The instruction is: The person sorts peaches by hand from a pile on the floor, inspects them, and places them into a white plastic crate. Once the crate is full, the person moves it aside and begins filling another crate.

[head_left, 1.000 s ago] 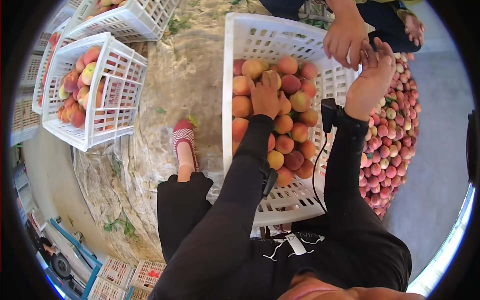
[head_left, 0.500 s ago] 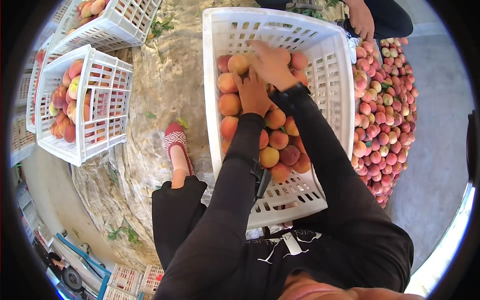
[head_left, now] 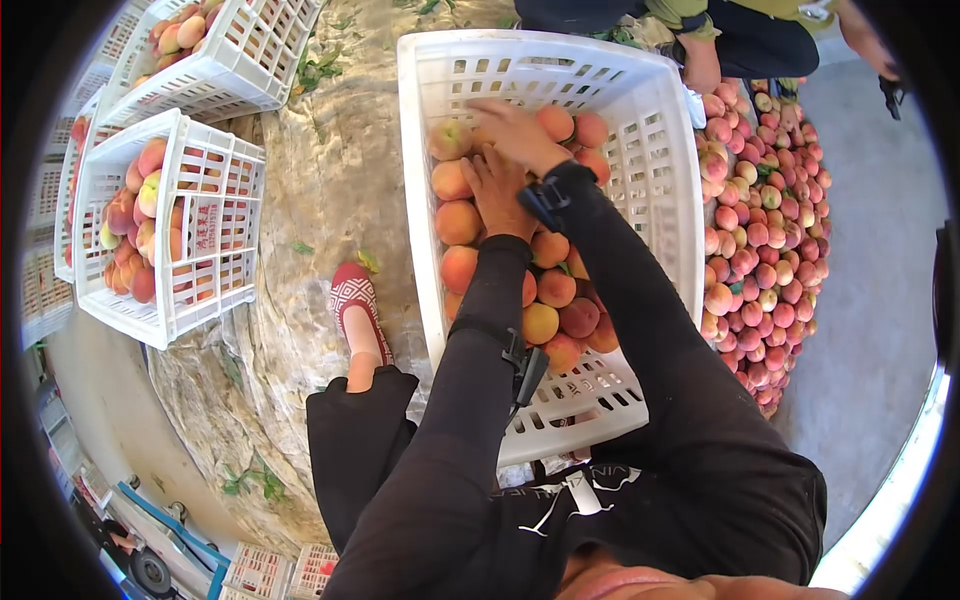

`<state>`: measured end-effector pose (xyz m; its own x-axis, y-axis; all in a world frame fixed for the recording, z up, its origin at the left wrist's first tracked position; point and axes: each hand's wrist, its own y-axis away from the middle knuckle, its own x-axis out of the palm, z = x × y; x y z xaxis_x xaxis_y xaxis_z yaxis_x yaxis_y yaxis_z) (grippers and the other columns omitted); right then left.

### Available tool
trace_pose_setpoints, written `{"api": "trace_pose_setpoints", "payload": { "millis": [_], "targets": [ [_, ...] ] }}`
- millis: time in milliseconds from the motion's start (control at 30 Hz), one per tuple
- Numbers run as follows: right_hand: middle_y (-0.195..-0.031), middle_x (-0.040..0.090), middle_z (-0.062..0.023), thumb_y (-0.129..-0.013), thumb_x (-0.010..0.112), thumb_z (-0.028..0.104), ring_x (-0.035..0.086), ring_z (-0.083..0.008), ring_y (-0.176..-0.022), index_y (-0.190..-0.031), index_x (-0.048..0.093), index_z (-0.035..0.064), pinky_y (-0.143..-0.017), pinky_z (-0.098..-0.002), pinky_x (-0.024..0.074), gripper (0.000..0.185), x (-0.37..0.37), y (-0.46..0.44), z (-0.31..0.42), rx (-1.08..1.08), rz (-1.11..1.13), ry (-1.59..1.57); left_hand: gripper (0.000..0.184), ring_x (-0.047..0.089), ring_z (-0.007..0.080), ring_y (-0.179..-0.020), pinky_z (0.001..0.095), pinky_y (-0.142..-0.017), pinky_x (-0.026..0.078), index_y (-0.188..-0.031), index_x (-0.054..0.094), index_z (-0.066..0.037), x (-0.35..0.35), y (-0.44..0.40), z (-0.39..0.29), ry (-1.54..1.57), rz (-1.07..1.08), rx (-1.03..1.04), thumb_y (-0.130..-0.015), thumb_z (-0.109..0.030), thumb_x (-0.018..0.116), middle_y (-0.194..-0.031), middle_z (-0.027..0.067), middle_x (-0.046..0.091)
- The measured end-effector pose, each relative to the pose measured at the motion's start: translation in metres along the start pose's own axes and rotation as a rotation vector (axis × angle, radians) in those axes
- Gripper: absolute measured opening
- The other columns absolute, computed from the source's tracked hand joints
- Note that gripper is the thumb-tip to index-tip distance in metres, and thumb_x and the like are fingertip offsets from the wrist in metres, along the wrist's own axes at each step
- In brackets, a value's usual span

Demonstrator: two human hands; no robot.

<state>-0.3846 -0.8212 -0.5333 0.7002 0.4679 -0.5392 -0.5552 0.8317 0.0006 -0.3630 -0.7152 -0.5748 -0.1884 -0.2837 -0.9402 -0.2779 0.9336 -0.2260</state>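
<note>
A white perforated crate [head_left: 620, 415] lies in front of me with several peaches [head_left: 540, 322] inside. Both of my hands are over the peaches at its far part. My left hand [head_left: 498, 192] rests on them, back up, with its fingers extended. My right hand [head_left: 520, 135] reaches across from the right, just beyond my left hand, its fingers stretched toward the crate's left side over a peach. Whether the right palm touches fruit is hidden. Black devices are strapped to both of my wrists.
Peaches in a large pile [head_left: 765, 250] lie right of the crate. Crates of peaches [head_left: 165, 230] stand at the left. Another person [head_left: 760, 40] is at the far right, one hand out over the floor. My foot [head_left: 357, 305] is left of the crate.
My right hand has come from near the other person's hands at the crate's right rim to the peaches beside my left hand. The crate now appears further left. The other person's hands have moved away.
</note>
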Motion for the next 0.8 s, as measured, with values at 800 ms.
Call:
{"api": "trace_pose_setpoints", "payload": {
  "millis": [800],
  "targets": [
    [-0.122, 0.061, -0.0129, -0.092, 0.055, 0.028, 0.055, -0.0181, -0.112, -0.125, 0.058, 0.0003, -0.095, -0.0290, 0.0418, 0.043, -0.053, 0.001, -0.083, 0.372, -0.062, -0.131, 0.042, 0.053, 0.0312, -0.095, 0.0471, -0.106, 0.029, -0.107, 0.054, -0.004, -0.003, -0.010, 0.006, 0.315, -0.144, -0.110, -0.075, -0.029, 0.066, -0.098, 0.0151, 0.054]
  ]
}}
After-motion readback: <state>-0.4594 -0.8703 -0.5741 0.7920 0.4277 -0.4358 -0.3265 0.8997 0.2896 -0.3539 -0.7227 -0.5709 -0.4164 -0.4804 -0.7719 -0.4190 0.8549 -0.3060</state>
